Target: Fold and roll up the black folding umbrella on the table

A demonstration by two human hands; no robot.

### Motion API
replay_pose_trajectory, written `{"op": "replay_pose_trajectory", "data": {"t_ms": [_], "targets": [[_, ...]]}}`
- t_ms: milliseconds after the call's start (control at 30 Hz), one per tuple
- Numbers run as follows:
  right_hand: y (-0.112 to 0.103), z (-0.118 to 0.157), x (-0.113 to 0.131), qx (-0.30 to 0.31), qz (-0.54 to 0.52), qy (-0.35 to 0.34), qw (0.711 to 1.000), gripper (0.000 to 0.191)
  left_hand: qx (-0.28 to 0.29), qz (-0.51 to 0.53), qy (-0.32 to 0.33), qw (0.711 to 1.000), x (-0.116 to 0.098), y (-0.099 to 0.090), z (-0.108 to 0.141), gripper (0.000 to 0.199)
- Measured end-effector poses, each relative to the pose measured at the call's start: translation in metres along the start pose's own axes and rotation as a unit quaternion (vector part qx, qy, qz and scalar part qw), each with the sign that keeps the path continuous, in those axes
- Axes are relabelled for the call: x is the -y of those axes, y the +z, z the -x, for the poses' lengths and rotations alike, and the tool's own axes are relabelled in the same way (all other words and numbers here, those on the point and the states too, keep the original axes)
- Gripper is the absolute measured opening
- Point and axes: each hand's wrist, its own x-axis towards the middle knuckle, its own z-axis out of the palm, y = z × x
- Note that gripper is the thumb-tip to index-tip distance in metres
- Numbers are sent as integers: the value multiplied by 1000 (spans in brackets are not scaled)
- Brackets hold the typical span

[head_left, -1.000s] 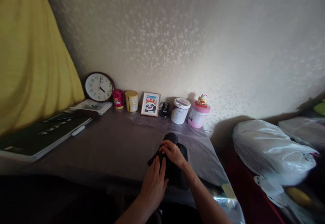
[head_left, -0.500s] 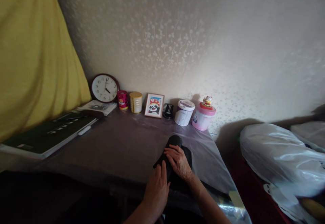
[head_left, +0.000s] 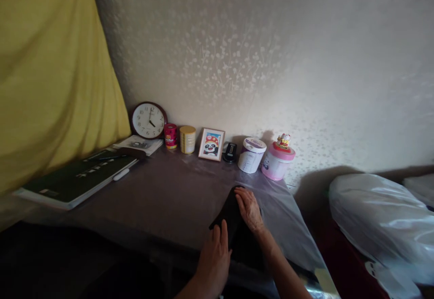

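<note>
A black piece of cloth (head_left: 229,211) lies near the front of the table, its folded far end pointing toward the wall. Its exact kind cannot be made out in the dim light. My left hand (head_left: 215,254) rests on its near left side, fingers stretched out and slightly apart. On the far right part lies my right hand (head_left: 250,209), palm down, its fingers extended over the top. The near part of the cloth is dark and partly hidden between my forearms.
Along the wall stand a clock (head_left: 149,120), a red can (head_left: 170,136), a yellow-lidded can (head_left: 187,140), a framed panda picture (head_left: 211,144), a white tub (head_left: 252,155) and a pink tub (head_left: 277,162). A green book (head_left: 81,177) lies left; a plastic bag (head_left: 379,217) sits right.
My right hand has slid a little toward the far end of the cloth, which now looks flatter and more spread. The view has shifted slightly left.
</note>
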Motion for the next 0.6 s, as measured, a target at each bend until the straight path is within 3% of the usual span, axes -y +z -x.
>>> {"op": "replay_pose_trajectory", "data": {"t_ms": [167,300,400,500,600], "targets": [[9,-2,-4,37,-1,7,999,32,39,28,-6,999,0,-7,-2,59],[5,-13,-28,22,0,142,990,33,64,39,-16,997,-1,-10,-3,60],[-13,-4,-47,4,-36,290,956,34,75,51,-13,996,1,-12,-1,63],[-41,21,-58,-18,-106,388,915,34,83,62,1,995,5,-17,2,70],[-64,45,-54,-25,-211,476,853,37,93,76,14,993,10,-24,3,74]]}}
